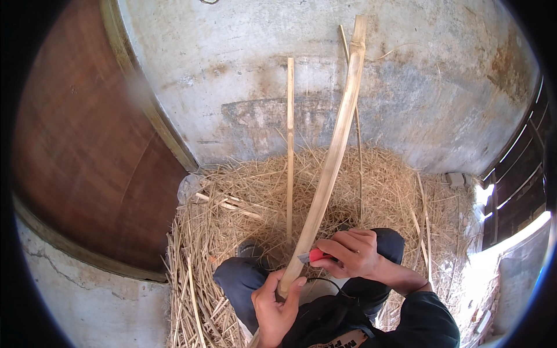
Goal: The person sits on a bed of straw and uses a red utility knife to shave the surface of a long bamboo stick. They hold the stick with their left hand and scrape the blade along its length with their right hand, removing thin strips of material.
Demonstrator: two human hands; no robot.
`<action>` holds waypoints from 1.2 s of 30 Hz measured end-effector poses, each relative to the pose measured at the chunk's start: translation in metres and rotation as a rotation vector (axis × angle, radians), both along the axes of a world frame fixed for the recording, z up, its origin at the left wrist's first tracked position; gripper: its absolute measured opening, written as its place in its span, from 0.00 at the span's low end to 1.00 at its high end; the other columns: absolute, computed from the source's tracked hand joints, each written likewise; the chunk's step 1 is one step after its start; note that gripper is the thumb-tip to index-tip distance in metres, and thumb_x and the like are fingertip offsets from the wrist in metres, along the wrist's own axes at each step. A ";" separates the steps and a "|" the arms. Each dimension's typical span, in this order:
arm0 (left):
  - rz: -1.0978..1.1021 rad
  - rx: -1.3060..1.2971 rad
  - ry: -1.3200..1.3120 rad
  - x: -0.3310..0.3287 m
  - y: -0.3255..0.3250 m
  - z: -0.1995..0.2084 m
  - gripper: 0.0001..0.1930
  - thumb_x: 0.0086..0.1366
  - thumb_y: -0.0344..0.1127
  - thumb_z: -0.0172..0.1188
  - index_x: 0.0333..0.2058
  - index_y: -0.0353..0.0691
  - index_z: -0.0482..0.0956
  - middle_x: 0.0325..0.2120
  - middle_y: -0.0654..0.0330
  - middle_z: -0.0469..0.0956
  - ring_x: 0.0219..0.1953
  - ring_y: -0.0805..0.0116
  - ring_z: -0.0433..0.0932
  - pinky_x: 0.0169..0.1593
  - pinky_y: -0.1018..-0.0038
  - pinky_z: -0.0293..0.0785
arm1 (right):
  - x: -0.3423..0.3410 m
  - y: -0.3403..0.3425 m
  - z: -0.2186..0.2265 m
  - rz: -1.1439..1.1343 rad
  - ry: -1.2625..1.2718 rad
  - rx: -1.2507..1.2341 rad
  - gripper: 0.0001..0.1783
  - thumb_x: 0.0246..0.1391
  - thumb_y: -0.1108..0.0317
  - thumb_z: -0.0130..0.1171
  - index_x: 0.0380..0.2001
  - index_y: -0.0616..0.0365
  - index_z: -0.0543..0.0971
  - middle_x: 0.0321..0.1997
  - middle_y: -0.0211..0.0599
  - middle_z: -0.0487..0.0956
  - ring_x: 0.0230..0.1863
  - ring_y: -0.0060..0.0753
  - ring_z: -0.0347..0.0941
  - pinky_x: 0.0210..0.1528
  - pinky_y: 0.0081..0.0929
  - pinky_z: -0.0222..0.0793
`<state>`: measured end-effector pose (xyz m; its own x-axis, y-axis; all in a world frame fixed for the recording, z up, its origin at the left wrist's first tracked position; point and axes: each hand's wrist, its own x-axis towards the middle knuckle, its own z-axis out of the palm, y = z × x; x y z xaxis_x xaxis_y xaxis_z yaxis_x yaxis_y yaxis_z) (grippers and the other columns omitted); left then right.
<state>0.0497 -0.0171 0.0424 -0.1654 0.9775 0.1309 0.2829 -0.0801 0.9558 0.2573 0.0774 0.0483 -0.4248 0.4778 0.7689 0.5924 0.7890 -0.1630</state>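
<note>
A brown wooden door (93, 133) fills the far left, beside a bed of straw-like litter (371, 168) whose back edge meets a stained wall (243, 81). Near the litter's front edge, between the bent knees of a seated person, the left hand (274, 313) curls partly closed around the foot of a long bamboo pole (329, 174), thumb along the right side, fingers on the left. A slender stick (290, 133) stands upright just left of the pole, which slants up and to the right past the litter's back edge, its top in front of the wall; whether the two touch cannot be told. Pale and jointed, the pole looks stiff and fairly light for its length, though probably top-heavy when held low, smooth enough to slip and apt to splinter along its edges; the firmest hold is likely around its lower end, clear of the blade. To the right, a red-handled knife (319, 255) sits with its blade over the pole's right edge, apparently touching. The right hand (353, 253) is closed around the handle, knuckles up, its forearm angling in from the lower right. Farther right, dark slats (519, 174) let in daylight.
</note>
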 end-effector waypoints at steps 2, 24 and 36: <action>-0.003 -0.067 0.013 0.000 -0.003 0.009 0.10 0.68 0.28 0.72 0.42 0.29 0.83 0.25 0.65 0.83 0.28 0.85 0.74 0.32 0.82 0.69 | 0.000 0.000 0.003 -0.003 -0.008 0.004 0.20 0.48 0.49 0.79 0.38 0.47 0.86 0.23 0.21 0.76 0.19 0.24 0.76 0.21 0.23 0.68; 0.004 -0.008 -0.031 -0.003 -0.019 0.017 0.09 0.73 0.34 0.68 0.46 0.35 0.84 0.24 0.59 0.81 0.28 0.77 0.78 0.31 0.74 0.75 | 0.007 0.016 0.010 -0.001 -0.008 0.088 0.19 0.47 0.50 0.80 0.36 0.48 0.86 0.21 0.21 0.73 0.18 0.22 0.74 0.20 0.23 0.64; -0.074 -0.116 0.012 -0.012 -0.051 -0.001 0.13 0.72 0.39 0.70 0.45 0.36 0.85 0.23 0.55 0.79 0.26 0.75 0.73 0.31 0.71 0.75 | 0.061 0.077 0.037 -0.297 0.239 -0.006 0.12 0.65 0.60 0.67 0.42 0.57 0.90 0.27 0.39 0.86 0.25 0.27 0.83 0.27 0.27 0.77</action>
<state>0.0377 -0.0683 0.0410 -0.0916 0.9956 0.0179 0.2917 0.0097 0.9564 0.3186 0.1539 0.0858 -0.0756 0.5583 0.8262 0.7399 0.5868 -0.3289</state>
